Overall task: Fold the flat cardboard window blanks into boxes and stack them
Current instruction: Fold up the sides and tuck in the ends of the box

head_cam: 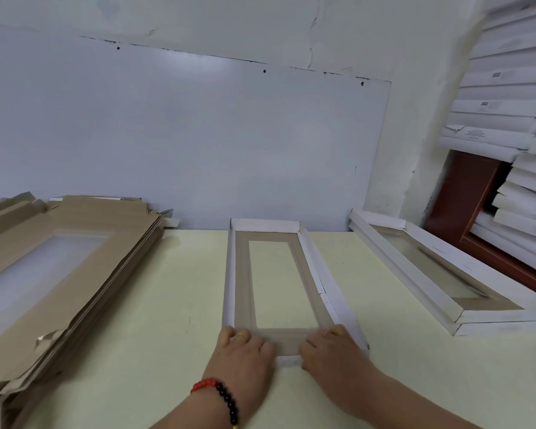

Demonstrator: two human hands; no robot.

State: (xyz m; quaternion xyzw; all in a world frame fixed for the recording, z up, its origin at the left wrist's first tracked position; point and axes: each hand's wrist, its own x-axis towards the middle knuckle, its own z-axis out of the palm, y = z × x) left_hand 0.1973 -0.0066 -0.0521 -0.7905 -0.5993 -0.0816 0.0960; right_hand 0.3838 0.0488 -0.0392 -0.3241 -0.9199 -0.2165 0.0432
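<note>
Head-cam view, looking down at a pale yellow-green desk [167,305] set against a white wall panel. At the desk's near-middle lay one window box [287,283], long axis running from the near edge toward the wall. Its brown inner face pointed up, a clear window sat in the centre, and white side walls were already folded up on the left, right and far sides.

Both hands rested on the box's near end. The left hand [245,351], w/ a ring and a red-and-black bead bracelet, lay palm-down, fingers fairly straight, pressing the near-left corner. The right hand [331,348] lay likewise on the near-right corner, fingers slightly bent; neither hand clearly gripped anything. Between them a short white flap [288,362] showed, prob. the last end wall to close.

A thick stack of flat blanks [59,267] sat at the desk's left edge. Two finished boxes [446,280] were stacked at the right edge; more white boxes [508,88] were piled beyond, top right.

Handling, as a judgement: the box looked light and thin, stiff along its creases but easily bent mid-span; the window film prob. dents. Best held by the walls or corners, not the film.
</note>
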